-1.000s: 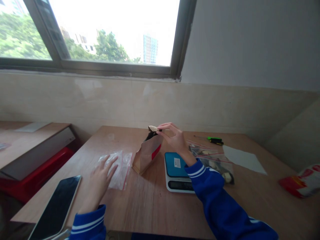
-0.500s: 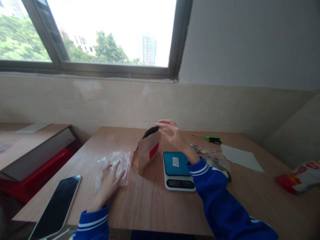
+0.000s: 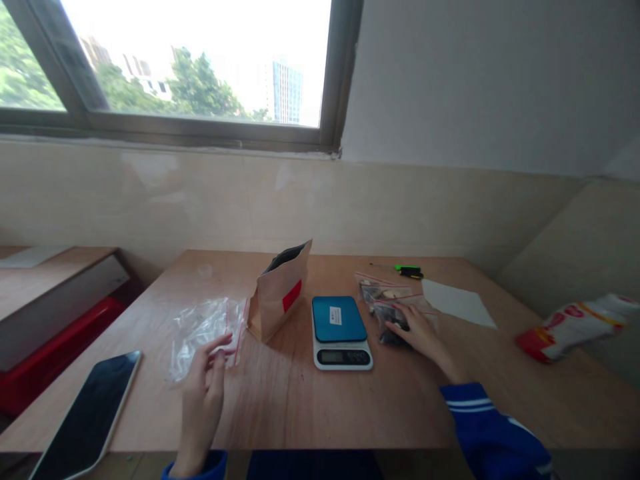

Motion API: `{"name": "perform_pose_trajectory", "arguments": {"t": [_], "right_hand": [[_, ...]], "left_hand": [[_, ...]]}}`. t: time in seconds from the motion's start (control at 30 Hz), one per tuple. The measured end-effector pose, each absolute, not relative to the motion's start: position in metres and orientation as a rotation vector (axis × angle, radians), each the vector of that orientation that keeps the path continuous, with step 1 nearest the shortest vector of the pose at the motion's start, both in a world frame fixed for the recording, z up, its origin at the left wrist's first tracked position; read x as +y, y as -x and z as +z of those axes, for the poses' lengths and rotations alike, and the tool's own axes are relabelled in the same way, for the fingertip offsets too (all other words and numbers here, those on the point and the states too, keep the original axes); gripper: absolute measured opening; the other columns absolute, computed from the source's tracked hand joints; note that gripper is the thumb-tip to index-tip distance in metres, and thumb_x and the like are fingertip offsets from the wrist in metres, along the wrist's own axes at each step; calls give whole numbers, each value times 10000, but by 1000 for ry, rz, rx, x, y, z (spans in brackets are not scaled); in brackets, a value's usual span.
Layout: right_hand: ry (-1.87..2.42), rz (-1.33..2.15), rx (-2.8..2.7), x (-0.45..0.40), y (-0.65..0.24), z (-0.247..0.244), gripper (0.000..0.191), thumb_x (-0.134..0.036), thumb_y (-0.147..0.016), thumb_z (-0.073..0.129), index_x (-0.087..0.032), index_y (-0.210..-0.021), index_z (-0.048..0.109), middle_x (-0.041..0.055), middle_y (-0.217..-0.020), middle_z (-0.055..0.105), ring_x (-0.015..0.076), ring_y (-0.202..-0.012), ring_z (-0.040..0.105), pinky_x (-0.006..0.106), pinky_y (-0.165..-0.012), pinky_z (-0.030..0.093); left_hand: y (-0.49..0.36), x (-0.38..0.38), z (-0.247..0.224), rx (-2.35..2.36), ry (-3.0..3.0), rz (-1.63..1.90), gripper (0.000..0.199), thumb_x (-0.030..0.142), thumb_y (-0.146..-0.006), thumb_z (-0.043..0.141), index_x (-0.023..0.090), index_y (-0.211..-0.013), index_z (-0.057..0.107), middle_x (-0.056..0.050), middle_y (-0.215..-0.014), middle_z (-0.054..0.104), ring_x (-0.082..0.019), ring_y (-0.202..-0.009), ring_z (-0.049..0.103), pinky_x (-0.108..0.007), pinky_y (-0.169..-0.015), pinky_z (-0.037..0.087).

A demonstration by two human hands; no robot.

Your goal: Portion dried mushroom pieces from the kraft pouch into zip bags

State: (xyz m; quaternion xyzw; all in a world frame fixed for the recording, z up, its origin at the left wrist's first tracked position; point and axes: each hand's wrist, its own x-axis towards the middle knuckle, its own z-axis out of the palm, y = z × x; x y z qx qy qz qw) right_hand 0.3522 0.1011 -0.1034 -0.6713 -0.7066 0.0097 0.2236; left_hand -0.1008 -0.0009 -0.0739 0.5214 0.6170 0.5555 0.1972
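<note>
My left hand (image 3: 206, 383) hovers at the near edge of some clear plastic zip bags (image 3: 200, 328), fingers loosely bent and apart, holding nothing. On the right, my right hand (image 3: 419, 331) reaches over a zip bag with dark contents (image 3: 387, 323); its fingers are spread and touch the bag without closing round it. More zip bags with small pieces (image 3: 383, 291) lie just behind. Between my hands are a kitchen scale (image 3: 341, 320) with a blue top and a brown paper pouch (image 3: 280, 297) standing upright, its mouth open and a red label on its side.
A smartphone (image 3: 90, 413) lies at the table's left edge. Behind the right-hand bags are a green-and-black screwdriver (image 3: 410, 270) and a white sheet of paper (image 3: 457, 302). A red-and-white bottle (image 3: 570, 330) lies at the far right. A red stool (image 3: 65, 347) stands left of the table.
My right hand has left the pouch's top edge and moved right and down to the zip bags. The left hand stays near the clear bags. The view has turned slightly right.
</note>
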Motion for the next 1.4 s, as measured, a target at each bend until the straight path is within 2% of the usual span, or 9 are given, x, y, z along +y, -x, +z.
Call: {"name": "perform_pose_trajectory", "arguments": {"t": [0.2, 0.33, 0.47, 0.63, 0.8, 0.93, 1.03, 1.17, 1.4], "right_hand": [[1647, 137, -1788, 88, -343, -92, 314, -475, -791, 531, -185, -803, 651, 130, -885, 699, 295, -858, 665, 412, -779, 503], [1557, 13, -1662, 57, -325, -57, 392, -558, -836, 491, -203, -778, 647, 107, -836, 712, 273, -831, 662, 381, -764, 474], [1585, -138, -1569, 14, -283, -22, 420, -605, -825, 523, -210, -740, 636, 66, -732, 689, 236, -710, 637, 365, -749, 432], [1492, 457, -1496, -19, -211, -14, 317, -511, -849, 564, -208, -758, 537, -7, -625, 584, 144, -557, 558, 242, -548, 407], [1268, 1007, -1335, -35, -172, -27, 331, -524, -852, 567, -202, -802, 513, -15, -677, 531, 121, -604, 527, 214, -548, 415], [1024, 1311, -1354, -44, -165, -33, 332, -494, -900, 518, -213, -1075, 545, 24, -867, 580, 139, -777, 574, 243, -692, 480], [1013, 1250, -1405, -46, -164, -34, 302, -438, -890, 566, -220, -1096, 590, 29, -897, 595, 145, -838, 578, 258, -770, 476], [1040, 1086, -1377, -44, -158, -32, 193, -376, -874, 600, -201, -919, 666, 17, -808, 593, 131, -734, 571, 241, -683, 470], [996, 1077, -1515, -47, -155, -23, 254, -362, -927, 512, -217, -900, 718, 47, -907, 582, 169, -920, 591, 261, -804, 479]], "left_hand": [[28, -32, -76, 1417, -1268, 1566, 280, 435, -882, 494, 196, -919, 635, -4, -674, 612, -149, -618, 586, -254, -596, 477], [-4, -42, -70, 1207, -1242, 1425, 264, 413, -900, 490, 196, -949, 632, -25, -790, 642, -120, -594, 572, -234, -577, 460], [-28, -46, -58, 1026, -1371, 1303, 213, 360, -908, 505, 199, -944, 640, -35, -834, 629, -134, -699, 593, -240, -671, 467], [-53, -54, -44, 958, -1465, 1235, 181, 323, -897, 537, 191, -960, 644, -53, -882, 644, -157, -813, 605, -245, -751, 466], [-53, -60, -56, 975, -1399, 1213, 244, 405, -888, 529, 195, -901, 651, -51, -858, 665, -171, -806, 617, -253, -750, 481], [-42, -58, -65, 1153, -1217, 1349, 344, 539, -801, 593, 213, -887, 661, -50, -914, 685, -201, -880, 622, -262, -770, 492], [-36, -54, -55, 1109, -1215, 1369, 328, 536, -819, 568, 218, -777, 637, -19, -776, 647, -186, -782, 608, -263, -734, 497], [-30, -55, -44, 1061, -1238, 1376, 326, 514, -839, 552, 224, -701, 612, -7, -708, 619, -174, -708, 588, -262, -696, 497], [-23, -58, -56, 1262, -1061, 1415, 317, 536, -740, 651, 236, -833, 692, -60, -897, 717, -246, -906, 648, -323, -777, 529]]}}
